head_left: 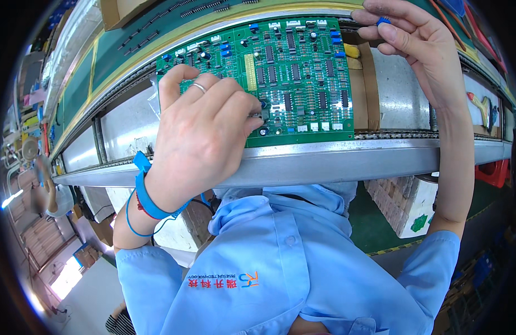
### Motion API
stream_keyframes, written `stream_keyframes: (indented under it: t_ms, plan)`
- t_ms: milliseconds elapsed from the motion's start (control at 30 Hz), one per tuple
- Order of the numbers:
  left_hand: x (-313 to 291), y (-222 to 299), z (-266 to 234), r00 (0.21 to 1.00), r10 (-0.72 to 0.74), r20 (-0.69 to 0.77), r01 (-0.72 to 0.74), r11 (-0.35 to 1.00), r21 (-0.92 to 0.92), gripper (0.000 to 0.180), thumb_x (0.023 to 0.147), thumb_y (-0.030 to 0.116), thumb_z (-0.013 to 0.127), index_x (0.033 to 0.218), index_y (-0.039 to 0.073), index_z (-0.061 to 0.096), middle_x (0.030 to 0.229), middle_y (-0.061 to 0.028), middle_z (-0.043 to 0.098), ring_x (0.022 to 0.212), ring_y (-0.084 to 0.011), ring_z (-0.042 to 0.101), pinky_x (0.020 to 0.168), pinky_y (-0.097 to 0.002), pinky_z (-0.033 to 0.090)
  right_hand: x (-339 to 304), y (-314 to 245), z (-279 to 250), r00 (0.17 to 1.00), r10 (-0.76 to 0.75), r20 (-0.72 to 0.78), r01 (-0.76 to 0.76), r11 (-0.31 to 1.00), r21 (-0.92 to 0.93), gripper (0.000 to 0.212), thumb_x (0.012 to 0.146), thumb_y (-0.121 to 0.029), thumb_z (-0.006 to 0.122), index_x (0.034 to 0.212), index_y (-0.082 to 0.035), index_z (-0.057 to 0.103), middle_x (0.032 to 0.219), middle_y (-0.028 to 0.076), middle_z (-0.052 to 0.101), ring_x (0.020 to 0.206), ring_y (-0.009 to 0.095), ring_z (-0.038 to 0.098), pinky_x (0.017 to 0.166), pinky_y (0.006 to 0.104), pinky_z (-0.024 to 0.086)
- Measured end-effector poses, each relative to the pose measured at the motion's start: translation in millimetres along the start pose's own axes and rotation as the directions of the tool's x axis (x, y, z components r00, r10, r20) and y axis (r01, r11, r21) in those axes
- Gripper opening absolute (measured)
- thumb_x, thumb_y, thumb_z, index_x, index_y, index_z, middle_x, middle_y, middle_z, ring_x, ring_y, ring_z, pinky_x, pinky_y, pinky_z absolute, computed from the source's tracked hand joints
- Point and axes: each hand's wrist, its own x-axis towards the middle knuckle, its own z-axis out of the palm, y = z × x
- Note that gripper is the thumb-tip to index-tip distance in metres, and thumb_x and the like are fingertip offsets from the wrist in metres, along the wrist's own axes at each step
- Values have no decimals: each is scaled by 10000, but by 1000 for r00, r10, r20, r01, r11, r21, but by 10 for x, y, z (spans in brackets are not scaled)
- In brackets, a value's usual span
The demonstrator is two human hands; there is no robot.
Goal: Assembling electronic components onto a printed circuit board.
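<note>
Head view: left hand (205,131) fingers (248,114) press circuit board (302,72).

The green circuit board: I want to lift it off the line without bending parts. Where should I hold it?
Take the green circuit board by its bare right and near edges, coming from the right side, probably best. Its face is crowded with upright components, and the left hand covers the left part. The right hand pinches a small blue part.
</note>
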Motion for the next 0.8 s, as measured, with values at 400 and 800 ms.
stream_keyframes:
  t_ms: [400,800]
  plan:
    - [-20,65,-48,998,42,47,-42,999,-5,159,677,123,687,767,75,566,692,-51,518,698,-214,540,864,-421,366,-16,105,-155,985,-95,147,100,995,-29,224,862,-134,632,1048,-11,605,971,119,683,790,98,651,657,186,500]
    - [153,-250,-213,998,51,-23,-53,994,-94,96,713,203,688,706,126,631,631,-19,553,714,-199,564,891,-422,359,15,174,-198,992,-113,63,123,974,-188,280,873,-112,576,1121,18,578,840,69,647,613,62,532,526,183,404]
